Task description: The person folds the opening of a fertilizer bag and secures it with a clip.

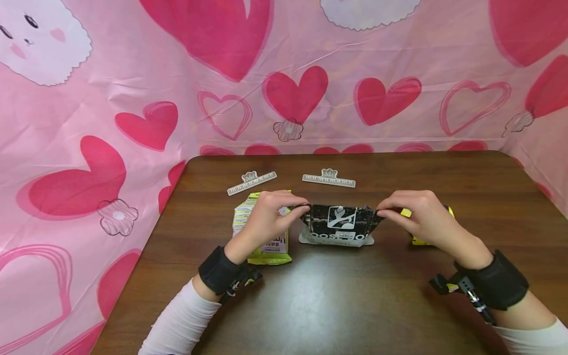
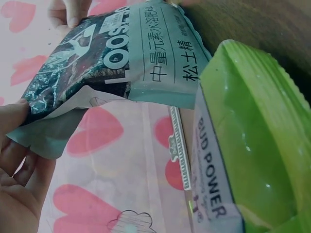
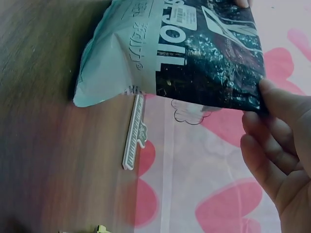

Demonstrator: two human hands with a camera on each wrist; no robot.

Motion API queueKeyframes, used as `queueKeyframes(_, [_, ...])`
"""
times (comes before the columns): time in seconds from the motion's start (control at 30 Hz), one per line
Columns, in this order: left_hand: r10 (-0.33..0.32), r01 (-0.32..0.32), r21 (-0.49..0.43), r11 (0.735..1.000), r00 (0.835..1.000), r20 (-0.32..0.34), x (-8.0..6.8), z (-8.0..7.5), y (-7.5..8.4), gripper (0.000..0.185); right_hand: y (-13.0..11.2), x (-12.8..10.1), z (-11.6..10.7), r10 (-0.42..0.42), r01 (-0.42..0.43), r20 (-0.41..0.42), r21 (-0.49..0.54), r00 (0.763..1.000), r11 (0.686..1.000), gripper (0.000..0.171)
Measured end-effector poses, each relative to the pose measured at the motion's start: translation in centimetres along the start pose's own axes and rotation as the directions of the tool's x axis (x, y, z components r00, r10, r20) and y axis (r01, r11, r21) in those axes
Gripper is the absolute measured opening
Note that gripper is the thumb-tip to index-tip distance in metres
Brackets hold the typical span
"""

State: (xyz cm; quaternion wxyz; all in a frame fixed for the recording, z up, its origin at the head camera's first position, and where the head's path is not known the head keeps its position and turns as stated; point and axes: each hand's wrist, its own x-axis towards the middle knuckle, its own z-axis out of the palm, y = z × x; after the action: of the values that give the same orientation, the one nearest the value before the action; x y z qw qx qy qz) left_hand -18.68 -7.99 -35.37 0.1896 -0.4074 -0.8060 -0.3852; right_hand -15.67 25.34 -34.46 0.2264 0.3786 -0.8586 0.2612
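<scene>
A black and pale grey fertilizer bag [image 1: 341,224] stands at the middle of the table, its printing upside down in the head view. My left hand [image 1: 272,214] pinches the bag's upper left corner between thumb and fingers. At the upper right corner my right hand [image 1: 419,212] does the same, so the black top edge is stretched between both hands. In the right wrist view the thumb of my right hand [image 3: 291,141] presses on the corner of the fertilizer bag [image 3: 209,58], with the fingers behind it. The bag's lower end rests on the wooden table.
A green and white bag [image 1: 268,256] lies partly under my left forearm and hand. Behind the right hand a yellow and black packet [image 1: 419,241] shows in part. Two white ruler-like clips [image 1: 252,183] lie farther back. A pink heart-patterned cloth [image 1: 319,49] hangs behind the table.
</scene>
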Motion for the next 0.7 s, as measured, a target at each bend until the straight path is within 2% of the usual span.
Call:
queueKeyframes(0.27, [0.019,-0.019,0.006,1.0,0.999,-0.027,0.03,-0.03,0.15,0.009,0.19,-0.1,0.58,-0.05,0.05,-0.048,-0.005,0.998,0.999,0.011])
queueKeyframes(0.37, [-0.004,0.004,-0.003,1.0,1.0,-0.028,-0.07,0.01,0.12,0.01,0.27,-0.01,0.61,-0.051,0.051,-0.047,0.007,0.998,0.999,0.013])
queueKeyframes(0.57, [-0.098,0.098,-0.01,0.995,0.995,0.012,-0.33,0.11,0.02,0.015,0.5,0.01,0.42,-0.013,0.014,-0.022,0.041,1.0,0.999,0.034])
queueKeyframes(0.7, [-0.127,0.127,-0.009,0.992,0.992,0.025,-0.46,0.14,-0.04,0.017,0.57,0.04,0.37,0.013,-0.013,-0.007,0.036,1.0,0.999,0.035])
